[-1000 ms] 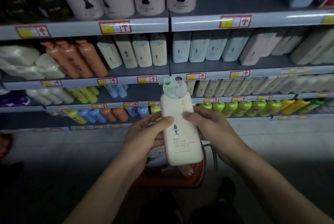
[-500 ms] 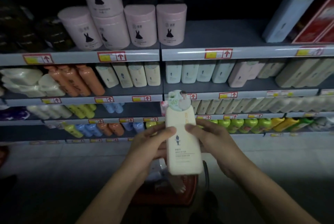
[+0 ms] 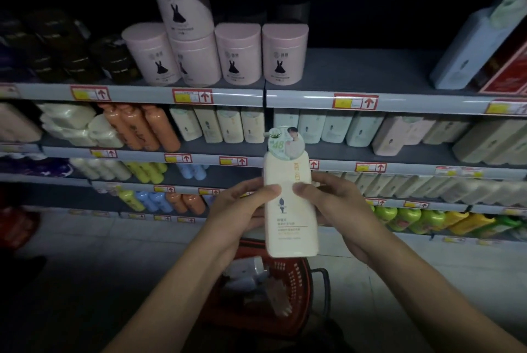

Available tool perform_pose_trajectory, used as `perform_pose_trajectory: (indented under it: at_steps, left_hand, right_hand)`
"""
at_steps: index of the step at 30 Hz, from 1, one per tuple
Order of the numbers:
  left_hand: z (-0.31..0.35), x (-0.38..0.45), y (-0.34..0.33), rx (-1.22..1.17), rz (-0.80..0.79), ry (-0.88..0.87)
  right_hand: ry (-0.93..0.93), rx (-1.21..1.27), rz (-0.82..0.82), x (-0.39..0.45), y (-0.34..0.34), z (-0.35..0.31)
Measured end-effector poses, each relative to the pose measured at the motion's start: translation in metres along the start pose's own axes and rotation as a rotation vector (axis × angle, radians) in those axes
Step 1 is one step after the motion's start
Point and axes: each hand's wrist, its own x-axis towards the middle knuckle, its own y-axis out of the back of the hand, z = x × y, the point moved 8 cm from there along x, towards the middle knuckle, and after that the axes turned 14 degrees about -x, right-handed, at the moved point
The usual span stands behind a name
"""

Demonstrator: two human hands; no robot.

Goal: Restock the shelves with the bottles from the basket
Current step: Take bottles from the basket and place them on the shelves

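I hold a cream bottle upright in front of the shelves, a round paper tag on its pump top. My left hand grips its left side and my right hand its right side, both thumbs on the front label. Below the bottle stands a red basket on the floor, with a few pale bottles lying inside. A row of similar cream bottles stands on the shelf just above and left of the held bottle.
Grey shelves with red price tags fill the view. Pink rabbit canisters stand on the upper shelf, with bare shelf to their right. Orange bottles, green bottles and blue bottles line lower shelves. Tiled floor lies below.
The view has tilted upward, so higher shelves have come into sight. The bottle stays in both hands, held at about the same place before me.
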Motion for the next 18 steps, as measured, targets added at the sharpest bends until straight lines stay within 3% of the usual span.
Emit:
perform_pose_trajectory:
  at_steps: [8, 13, 18]
  left_hand:
    - [-0.012, 0.017, 0.034, -0.015, 0.033, 0.06]
    - [-0.03, 0.045, 0.086, 0.035, 0.124, 0.097]
    - [-0.047, 0.106, 0.137, 0.147, 0.109, 0.045]
  right_hand:
    - [-0.057, -0.038, -0.002, 0.02, -0.029, 0.009]
    - [-0.085, -0.078, -0.051, 0.054, -0.079, 0.032]
    - [-0.088, -0.166, -0.102, 0.117, -0.134, 0.064]
